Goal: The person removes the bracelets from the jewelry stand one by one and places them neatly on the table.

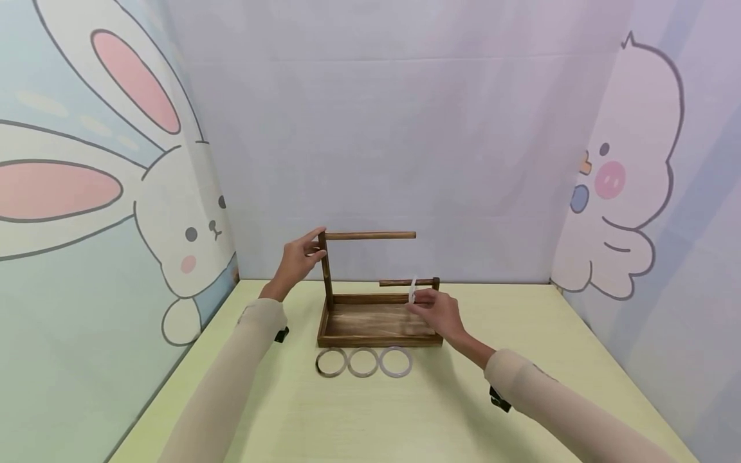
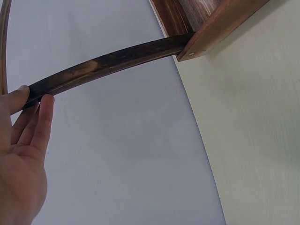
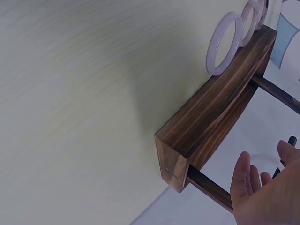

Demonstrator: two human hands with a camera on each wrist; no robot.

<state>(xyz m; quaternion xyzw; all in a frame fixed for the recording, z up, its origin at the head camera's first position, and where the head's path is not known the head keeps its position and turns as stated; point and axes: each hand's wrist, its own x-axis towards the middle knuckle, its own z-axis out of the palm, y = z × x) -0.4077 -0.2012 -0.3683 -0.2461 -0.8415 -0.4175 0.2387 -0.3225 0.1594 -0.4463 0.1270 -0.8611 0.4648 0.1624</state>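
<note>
A dark brown wooden rack (image 1: 379,341) has a tray base, a tall post at the left and a short post at the right, each with a horizontal rod. My left hand (image 1: 298,260) pinches the top of the tall post (image 2: 108,63), thumb and fingers on either side. At the lower rod (image 1: 396,283), my right hand (image 1: 441,313) holds a pale, whitish bangle (image 1: 413,289) upright. The bangle crosses the rod near its middle and appears to hang around it. In the right wrist view that bangle is faint and mostly hidden by the fingers (image 3: 241,173).
Three more bangles lie side by side before the rack: a dark-and-grey one (image 1: 318,368), a greyish one (image 1: 363,376) and a pale lilac one (image 1: 410,363). They rest on a pale yellow-green table (image 1: 359,424). Cloth walls with cartoon animals stand around it.
</note>
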